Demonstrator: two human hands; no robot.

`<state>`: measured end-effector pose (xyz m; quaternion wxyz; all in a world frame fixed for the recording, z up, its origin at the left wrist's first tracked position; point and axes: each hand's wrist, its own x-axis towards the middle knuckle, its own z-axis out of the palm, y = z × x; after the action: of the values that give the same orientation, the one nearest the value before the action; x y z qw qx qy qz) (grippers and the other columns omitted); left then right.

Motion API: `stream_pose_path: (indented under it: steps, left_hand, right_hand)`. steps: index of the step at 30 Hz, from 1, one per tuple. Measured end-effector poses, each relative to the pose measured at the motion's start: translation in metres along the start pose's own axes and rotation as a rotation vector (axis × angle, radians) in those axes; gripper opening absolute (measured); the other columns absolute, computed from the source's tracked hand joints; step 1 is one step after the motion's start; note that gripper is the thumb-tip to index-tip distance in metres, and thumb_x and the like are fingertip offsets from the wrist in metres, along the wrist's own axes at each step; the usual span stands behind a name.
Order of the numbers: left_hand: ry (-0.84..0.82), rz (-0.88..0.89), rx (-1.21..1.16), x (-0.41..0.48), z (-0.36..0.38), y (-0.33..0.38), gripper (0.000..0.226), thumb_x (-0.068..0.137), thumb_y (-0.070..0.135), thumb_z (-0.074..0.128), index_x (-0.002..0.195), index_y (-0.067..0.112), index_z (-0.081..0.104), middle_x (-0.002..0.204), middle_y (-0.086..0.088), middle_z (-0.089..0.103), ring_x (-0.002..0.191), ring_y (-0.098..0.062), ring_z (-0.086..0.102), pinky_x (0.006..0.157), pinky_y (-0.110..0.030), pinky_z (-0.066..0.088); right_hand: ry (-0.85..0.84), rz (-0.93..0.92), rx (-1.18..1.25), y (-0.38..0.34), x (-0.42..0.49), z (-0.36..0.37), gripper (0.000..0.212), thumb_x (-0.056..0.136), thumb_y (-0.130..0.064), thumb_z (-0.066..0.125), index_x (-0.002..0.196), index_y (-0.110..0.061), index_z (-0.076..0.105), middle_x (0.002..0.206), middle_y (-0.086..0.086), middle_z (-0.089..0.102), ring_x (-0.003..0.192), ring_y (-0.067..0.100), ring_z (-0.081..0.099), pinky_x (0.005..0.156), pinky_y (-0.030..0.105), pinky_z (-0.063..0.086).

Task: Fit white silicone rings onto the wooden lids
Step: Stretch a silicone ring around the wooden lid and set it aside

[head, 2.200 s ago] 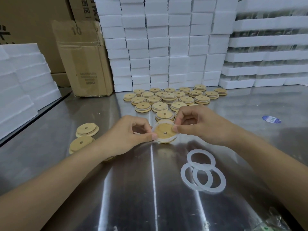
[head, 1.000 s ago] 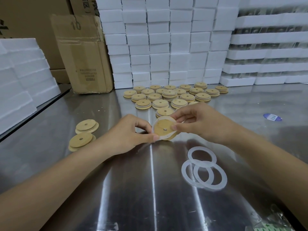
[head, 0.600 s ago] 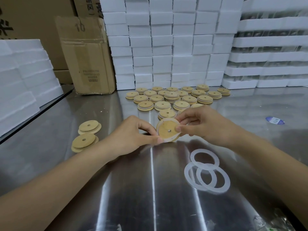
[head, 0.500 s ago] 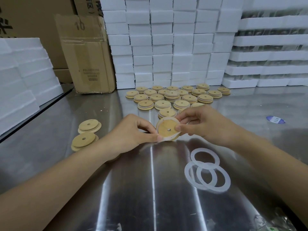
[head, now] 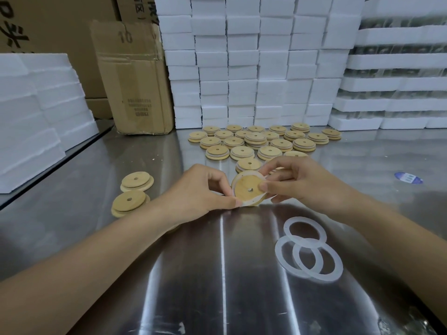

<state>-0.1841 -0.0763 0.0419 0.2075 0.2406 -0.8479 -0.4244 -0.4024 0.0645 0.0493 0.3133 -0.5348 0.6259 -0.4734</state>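
Number "10" marked on the top flap of the cardboard box (head: 135, 76), far left; the small print lower on the same box is too blurred to read. Large characters on the far cartons (head: 60, 22) are cut off. Blue sticker (head: 408, 177) on the counter (head: 60, 201), right: illegible.

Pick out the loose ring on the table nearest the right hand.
The far ring, at the back of the trio: it lies closest to the right hand, while the left ring and right ring overlap nearer the person.
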Motion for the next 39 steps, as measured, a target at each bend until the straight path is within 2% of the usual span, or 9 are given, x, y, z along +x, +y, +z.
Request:
stream_pose_path:
  steps: [3,7,10,19,23,25,29,34,39]
  left_hand:
    - [0.015,-0.033,-0.056,0.001,0.001,0.0,0.038,0.077,0.006,0.095,0.088,0.01,0.058,0.084,-0.008,0.082,0.075,-0.015,0.073,0.075,-0.021,0.056]
    - [-0.059,-0.043,-0.065,0.002,0.0,0.003,0.034,0.082,0.01,0.092,0.107,0.021,0.071,0.084,-0.003,0.08,0.079,-0.009,0.071,0.073,-0.01,0.053]
    - [-0.083,-0.033,-0.049,0.002,0.001,0.005,0.016,0.085,0.012,0.09,0.098,0.013,0.081,0.087,-0.005,0.079,0.083,-0.01,0.069,0.071,-0.013,0.051]
    - [-0.068,-0.055,-0.074,0.001,0.002,0.005,0.017,0.081,0.014,0.093,0.092,0.009,0.08,0.083,-0.007,0.078,0.079,-0.008,0.068,0.074,-0.016,0.053]
    - [0.029,-0.027,-0.124,0.002,0.004,0.004,0.016,0.08,0.008,0.092,0.087,0.01,0.078,0.086,-0.014,0.08,0.077,-0.014,0.071,0.079,-0.024,0.056]
    - [0.094,-0.012,-0.162,0.002,0.005,0.003,0.018,0.079,0.007,0.093,0.086,0.009,0.077,0.087,-0.016,0.079,0.077,-0.016,0.071,0.079,-0.028,0.057]
    - [0.117,0.022,-0.192,0.001,0.007,0.003,0.021,0.077,0.007,0.094,0.088,0.007,0.076,0.094,-0.02,0.079,0.082,-0.021,0.073,0.085,-0.031,0.059]
    - [0.128,0.015,-0.282,0.001,0.004,0.005,0.019,0.079,0.005,0.091,0.088,0.007,0.074,0.098,-0.029,0.076,0.085,-0.023,0.073,0.092,-0.035,0.058]
    - [0.119,0.054,-0.261,-0.001,0.006,0.008,0.022,0.078,0.005,0.092,0.084,0.008,0.071,0.096,-0.023,0.078,0.082,-0.02,0.072,0.084,-0.028,0.059]
  right_hand:
    - [-0.014,0.027,0.044,0.0,0.0,0.001,0.029,0.09,-0.011,0.082,0.114,-0.004,0.068,0.095,0.014,0.081,0.087,0.021,0.078,0.079,0.028,0.064]
    - [-0.01,0.043,0.038,-0.001,0.001,-0.002,0.029,0.086,-0.007,0.084,0.111,-0.002,0.071,0.098,0.019,0.08,0.092,0.024,0.077,0.085,0.031,0.065]
    - [-0.033,0.039,0.041,-0.001,0.001,-0.005,0.031,0.084,-0.002,0.084,0.113,-0.001,0.072,0.103,0.021,0.079,0.094,0.027,0.076,0.09,0.033,0.063]
    - [-0.065,0.064,0.046,-0.004,-0.003,-0.004,0.029,0.085,0.003,0.082,0.113,-0.004,0.073,0.105,0.019,0.078,0.095,0.024,0.077,0.091,0.03,0.063]
    - [0.013,0.165,0.141,-0.007,-0.002,0.009,0.015,0.094,-0.008,0.077,0.108,-0.006,0.074,0.101,0.014,0.081,0.101,0.024,0.079,0.087,0.029,0.064]
    - [0.046,0.173,0.151,-0.009,-0.003,0.013,0.017,0.093,-0.014,0.079,0.107,-0.005,0.074,0.098,0.014,0.082,0.099,0.025,0.08,0.084,0.028,0.065]
    - [0.11,0.088,0.094,-0.01,-0.006,0.022,0.029,0.087,-0.02,0.086,0.107,-0.004,0.073,0.091,0.012,0.082,0.089,0.02,0.08,0.079,0.027,0.065]
    - [0.132,0.002,0.041,-0.013,-0.006,0.017,0.02,0.089,-0.015,0.083,0.104,-0.004,0.074,0.088,0.01,0.081,0.088,0.021,0.08,0.077,0.027,0.064]
    - [0.122,-0.022,0.017,-0.014,-0.007,0.015,0.011,0.095,-0.006,0.075,0.104,-0.012,0.076,0.091,0.005,0.082,0.092,0.017,0.08,0.078,0.024,0.062]
